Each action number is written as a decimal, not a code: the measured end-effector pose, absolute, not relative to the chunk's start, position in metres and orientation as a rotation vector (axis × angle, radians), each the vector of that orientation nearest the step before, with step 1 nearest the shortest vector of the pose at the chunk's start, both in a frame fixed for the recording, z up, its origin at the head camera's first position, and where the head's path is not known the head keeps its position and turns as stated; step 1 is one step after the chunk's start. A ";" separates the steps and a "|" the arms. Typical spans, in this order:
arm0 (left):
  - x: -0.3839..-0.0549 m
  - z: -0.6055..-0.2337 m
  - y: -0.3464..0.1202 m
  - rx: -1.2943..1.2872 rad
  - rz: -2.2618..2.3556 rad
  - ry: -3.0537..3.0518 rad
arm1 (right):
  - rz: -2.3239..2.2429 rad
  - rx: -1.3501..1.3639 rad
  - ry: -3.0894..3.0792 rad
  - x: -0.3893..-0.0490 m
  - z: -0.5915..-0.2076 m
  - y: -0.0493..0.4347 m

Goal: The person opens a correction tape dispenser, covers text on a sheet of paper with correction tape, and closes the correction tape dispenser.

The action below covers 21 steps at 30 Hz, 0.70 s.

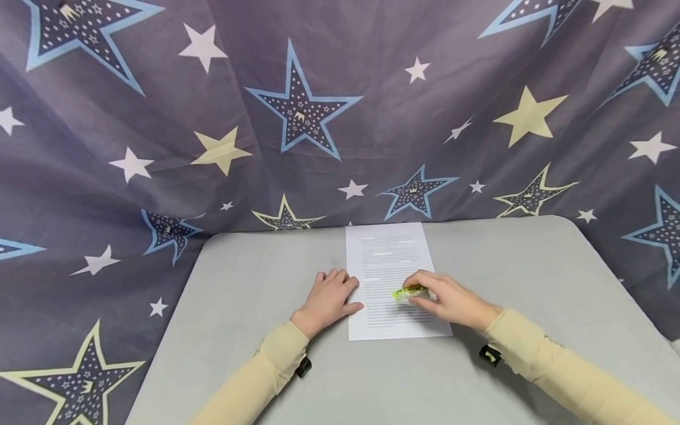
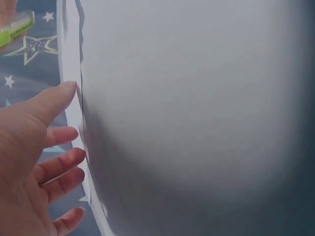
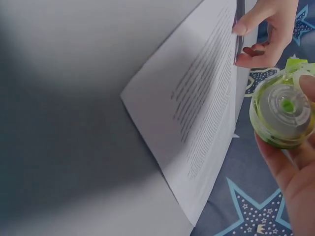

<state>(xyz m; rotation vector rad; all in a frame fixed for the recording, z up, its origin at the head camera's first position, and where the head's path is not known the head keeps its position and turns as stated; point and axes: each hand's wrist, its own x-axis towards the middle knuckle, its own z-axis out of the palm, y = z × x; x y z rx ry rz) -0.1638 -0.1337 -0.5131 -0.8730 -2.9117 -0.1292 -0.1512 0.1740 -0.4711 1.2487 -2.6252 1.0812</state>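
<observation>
A printed sheet of paper (image 1: 357,324) lies on the grey table, with several short white strips (image 1: 383,254) covering bits of its text. My left hand (image 1: 325,300) rests at the sheet's left edge, its fingers relaxed and the thumb on the margin. Above the lower half of the text, my right hand (image 1: 453,301) pinches a green, see-through correction tape (image 1: 408,293) between thumb and fingers. Its round body and the spool inside show plainly in the right wrist view, where the correction tape (image 3: 283,115) faces the camera.
The grey table (image 1: 255,283) reaches back to a dark curtain (image 1: 372,118) printed with stars, which hangs right behind its far edge. The paper's top end is close to that curtain. A small black device (image 1: 490,355) sits at the right wrist.
</observation>
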 end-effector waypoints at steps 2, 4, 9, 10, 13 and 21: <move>-0.161 -0.513 -0.133 -0.869 -0.161 -2.901 | 1.091 1.276 -2.610 -0.147 -0.470 0.175; -0.158 -0.512 -0.133 -0.861 -0.186 -2.904 | 1.093 1.300 -2.599 -0.143 -0.469 0.176; -0.146 -0.505 -0.129 -0.881 -0.290 -2.922 | 1.106 1.316 -2.598 -0.133 -0.469 0.177; -0.143 -0.503 -0.127 -0.903 -0.327 -2.925 | 1.119 1.322 -2.593 -0.131 -0.469 0.177; -0.135 -0.493 -0.119 -1.013 -0.479 -2.911 | 1.130 1.337 -2.595 -0.126 -0.467 0.176; -0.118 -0.472 -0.100 -1.252 -0.834 -2.794 | 1.130 1.414 -2.561 -0.120 -0.465 0.170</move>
